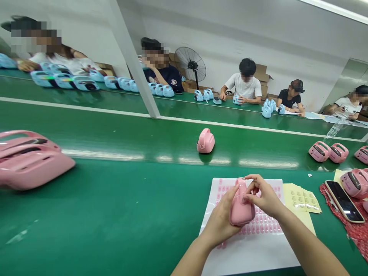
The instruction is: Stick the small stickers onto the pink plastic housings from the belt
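My left hand (220,218) is wrapped round a small pink plastic device (242,211) with a carrying handle, holding it tilted from below and the left. Against its side and handle, my right hand (263,195) has its thumb and curled fingers closed. Whether a small piece sits under those fingertips is hidden. Beneath both hands lies a white sheet (247,253) with rows of small pink oval stickers (260,229). Yellow paper sheets with printed labels (301,199) stick out from under its right side.
Another pink device (206,141) stands on the green conveyor belt (169,140). More pink devices (28,163) are at the left, others at the right. A phone (344,201) rests on red cloth (359,232). Across the belt, several people handle blue devices (64,80). A metal post (135,57) rises beyond.
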Demonstrator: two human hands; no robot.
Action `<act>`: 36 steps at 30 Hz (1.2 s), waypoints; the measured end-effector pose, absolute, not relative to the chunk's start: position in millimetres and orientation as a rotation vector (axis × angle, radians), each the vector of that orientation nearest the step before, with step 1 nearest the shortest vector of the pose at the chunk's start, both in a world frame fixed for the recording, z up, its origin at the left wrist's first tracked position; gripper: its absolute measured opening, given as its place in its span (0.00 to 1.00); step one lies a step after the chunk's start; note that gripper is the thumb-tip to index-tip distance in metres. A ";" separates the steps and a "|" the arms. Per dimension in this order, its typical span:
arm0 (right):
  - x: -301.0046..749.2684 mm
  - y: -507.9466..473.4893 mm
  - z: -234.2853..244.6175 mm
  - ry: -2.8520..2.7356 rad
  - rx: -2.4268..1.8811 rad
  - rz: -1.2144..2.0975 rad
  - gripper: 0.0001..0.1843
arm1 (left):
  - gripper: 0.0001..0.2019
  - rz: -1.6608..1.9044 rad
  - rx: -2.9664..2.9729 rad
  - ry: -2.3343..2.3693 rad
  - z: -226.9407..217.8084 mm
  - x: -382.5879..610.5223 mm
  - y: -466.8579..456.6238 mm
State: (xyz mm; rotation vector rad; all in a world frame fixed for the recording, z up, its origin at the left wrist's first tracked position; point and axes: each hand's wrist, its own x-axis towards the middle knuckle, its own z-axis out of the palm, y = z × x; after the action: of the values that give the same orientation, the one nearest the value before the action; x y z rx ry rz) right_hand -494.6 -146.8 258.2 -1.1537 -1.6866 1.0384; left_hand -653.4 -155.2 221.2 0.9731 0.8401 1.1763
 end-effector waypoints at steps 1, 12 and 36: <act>-494.9 -147.0 259.4 -1.701 -1.155 1.039 0.21 | 0.31 1.178 0.943 0.843 222.3 -653.1 -155.3; -496.8 -144.4 285.9 -2.012 -1.355 0.966 0.23 | 0.38 1.111 1.484 0.918 211.4 -653.6 -153.4; -492.6 -148.1 267.9 -1.994 -1.235 0.542 0.18 | 0.46 0.960 2.000 1.028 189.0 -658.5 -147.5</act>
State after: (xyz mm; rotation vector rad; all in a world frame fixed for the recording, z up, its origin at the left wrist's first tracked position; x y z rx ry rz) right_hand -492.6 -148.1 267.9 -1.2346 -1.9941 0.5425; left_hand -658.5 -147.5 189.0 1.9995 1.0276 0.9604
